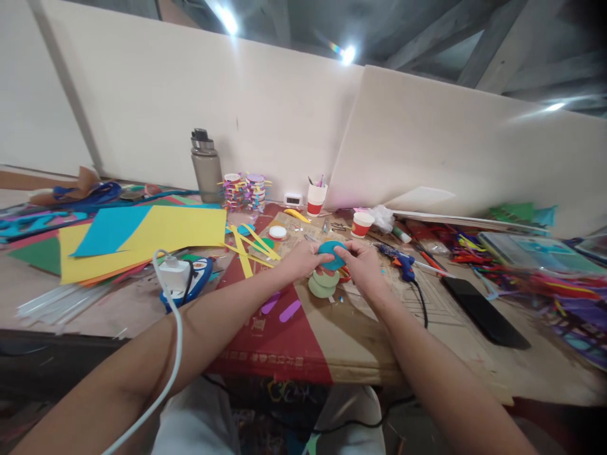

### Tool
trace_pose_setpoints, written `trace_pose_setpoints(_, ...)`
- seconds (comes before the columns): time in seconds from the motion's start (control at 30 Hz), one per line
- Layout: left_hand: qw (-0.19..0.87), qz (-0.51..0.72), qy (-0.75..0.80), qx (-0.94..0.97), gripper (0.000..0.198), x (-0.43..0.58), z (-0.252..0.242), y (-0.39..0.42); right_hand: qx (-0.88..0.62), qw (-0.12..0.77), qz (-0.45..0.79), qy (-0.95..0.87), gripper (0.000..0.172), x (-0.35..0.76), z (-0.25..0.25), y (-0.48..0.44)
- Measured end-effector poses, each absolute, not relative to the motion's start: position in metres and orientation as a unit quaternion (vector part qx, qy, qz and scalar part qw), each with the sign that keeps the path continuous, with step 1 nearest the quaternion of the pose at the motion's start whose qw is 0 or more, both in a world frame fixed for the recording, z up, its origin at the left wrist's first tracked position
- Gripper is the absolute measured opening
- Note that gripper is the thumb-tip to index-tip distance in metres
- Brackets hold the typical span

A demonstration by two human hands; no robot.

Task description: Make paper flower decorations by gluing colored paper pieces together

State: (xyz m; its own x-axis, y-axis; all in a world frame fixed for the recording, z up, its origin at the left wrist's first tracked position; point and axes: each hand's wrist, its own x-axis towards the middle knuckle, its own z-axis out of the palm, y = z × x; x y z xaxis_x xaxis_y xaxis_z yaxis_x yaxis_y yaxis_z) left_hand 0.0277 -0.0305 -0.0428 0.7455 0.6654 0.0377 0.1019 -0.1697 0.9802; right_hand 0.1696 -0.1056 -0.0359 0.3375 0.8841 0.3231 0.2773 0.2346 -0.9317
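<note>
A round teal disc [332,254], like cut foam or felt, is held up over the middle of the work surface. My left hand [302,259] pinches its left side, and my right hand [364,260] grips the right side with the thumb on top. Just below the disc lies a pale green roll of tape or stacked rings [323,285]; its upper part is partly covered by my fingers. Something red and ring-shaped [344,274] shows beside my right fingers, mostly hidden. Purple strips [290,310] rest on the cardboard to the lower left.
A blue glue gun [402,262] with a black cord and a dark phone [484,312] lie on the right. Yellow sheets [190,227], a power strip [202,278] and a white cable occupy the left. Behind stand a bottle [207,170] and paper cups [361,224].
</note>
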Motion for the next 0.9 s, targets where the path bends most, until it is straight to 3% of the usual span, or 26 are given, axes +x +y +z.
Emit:
trace_pose_setpoints(0.13, 0.626, 0.238, 0.240, 0.703, 0.039, 0.029, -0.046, -0.031, -0.549, 0.631, 0.248, -0.488, 0.025, 0.169, -0.039, -0.105)
trace_pose_setpoints(0.27, 0.656, 0.230, 0.234, 0.680, 0.032, 0.029, -0.042, -0.033, -0.526, 0.632, 0.289, -0.491, 0.026, 0.167, -0.042, -0.103)
trace_pose_setpoints(0.43, 0.632, 0.215, 0.251, 0.701, 0.022, 0.027, -0.040, -0.031, -0.552, 0.593, 0.275, -0.518, 0.026, 0.168, -0.040, -0.103)
trace_pose_setpoints(0.63, 0.618, 0.241, 0.226, 0.713, 0.037, 0.028, -0.043, -0.032, -0.534, 0.636, 0.283, -0.480, 0.026, 0.169, -0.046, -0.100)
trace_pose_setpoints(0.9, 0.576, 0.251, 0.291, 0.722, 0.028, 0.024, -0.025, -0.040, -0.531, 0.611, 0.294, -0.508, 0.030, 0.168, -0.047, -0.100)
